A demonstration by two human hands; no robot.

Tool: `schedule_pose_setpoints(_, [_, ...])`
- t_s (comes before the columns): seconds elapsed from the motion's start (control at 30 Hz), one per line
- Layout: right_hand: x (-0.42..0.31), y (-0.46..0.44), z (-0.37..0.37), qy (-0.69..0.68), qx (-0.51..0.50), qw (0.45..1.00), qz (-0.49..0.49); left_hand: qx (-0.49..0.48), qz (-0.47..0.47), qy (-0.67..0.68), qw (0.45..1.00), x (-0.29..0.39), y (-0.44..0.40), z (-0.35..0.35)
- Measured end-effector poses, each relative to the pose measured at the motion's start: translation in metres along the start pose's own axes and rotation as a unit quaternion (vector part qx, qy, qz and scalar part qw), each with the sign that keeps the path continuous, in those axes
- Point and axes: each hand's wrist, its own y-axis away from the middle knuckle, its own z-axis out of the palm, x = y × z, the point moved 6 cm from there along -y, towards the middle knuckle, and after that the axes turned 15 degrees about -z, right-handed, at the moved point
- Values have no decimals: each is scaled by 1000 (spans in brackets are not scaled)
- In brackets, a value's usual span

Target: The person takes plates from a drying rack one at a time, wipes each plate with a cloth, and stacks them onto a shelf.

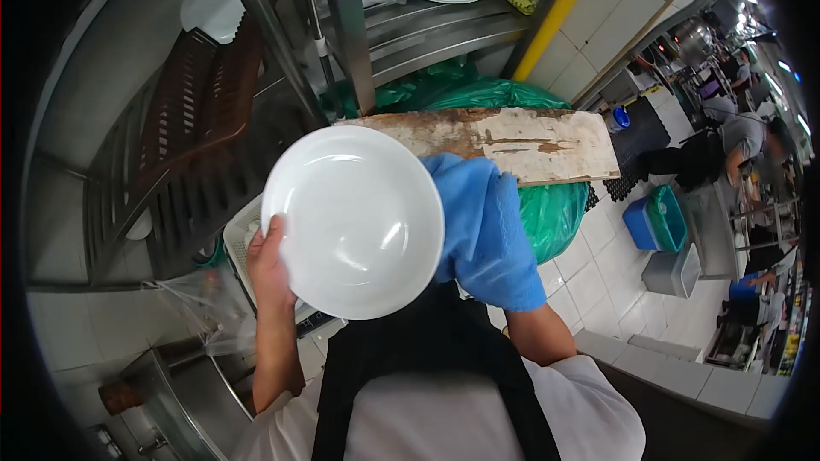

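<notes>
Tiled floor point(591, 269) beyond plate point(354, 222) and plank edge point(608, 166).

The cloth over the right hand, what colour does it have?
Blue cloth, best seen in the head view.

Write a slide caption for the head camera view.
Left hand gripping a white dish by its edge, with a blue cloth draped over the right arm.

No readable text
No label, brand, number or sign can be made out; the background shelves at the right are too small and blurred to read.
</notes>
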Motion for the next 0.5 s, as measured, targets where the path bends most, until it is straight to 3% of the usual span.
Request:
schedule_pose_setpoints(0.03, [-4, -9, 10, 206, -143, 968, 7, 17, -5, -5, 1000, -6, 0, 5])
schedule_pose_setpoints(0.07, [-4, -16, 18, 398, -278, 874, 11, 21, -2, -3, 1000, -10, 0, 10])
schedule_pose_setpoints(0.1, [1, -17, 22, 565, -395, 724, 11, -6, -28, -22, 999, -16, 0, 17])
schedule_pose_setpoints(0.13, [3, -16, 25, 562, -400, 724, 6, -32, -53, -40, 997, -24, 1, 19])
schedule_pose_setpoints(0.17, [5, -15, 24, 460, -341, 819, 46, -92, -87, -65, 990, -34, -1, 18])
schedule_pose_setpoints(0.2, [11, -13, 21, 348, -274, 892, 87, -88, -85, -60, 991, -39, 1, 15])
schedule_pose_setpoints(0.23, [18, -10, 18, 229, -201, 944, 126, -167, -133, 21, 977, -48, 7, 21])
schedule_pose_setpoints(0.27, [29, -5, 15, 105, -123, 973, 166, -245, -178, 102, 948, -56, 14, 29])
schedule_pose_setpoints(0.33, [53, 10, 2, -141, 51, 961, 231, -257, -176, 91, 946, -63, 19, 37])
schedule_pose_setpoints(0.37, [80, 18, -9, -134, 55, 963, 226, -262, -189, 129, 938, -63, 21, 45])
schedule_pose_setpoints(0.4, [103, 21, -24, 13, -19, 998, 65, -266, -204, 164, 928, -64, 21, 52])
schedule_pose_setpoints(0.43, [85, 10, -16, 157, -94, 979, -93, -272, -207, 163, 925, -68, 20, 57])
schedule_pose_setpoints(0.5, [66, 12, -20, 288, -57, 949, -111, -267, -189, 119, 937, -74, 21, 60])
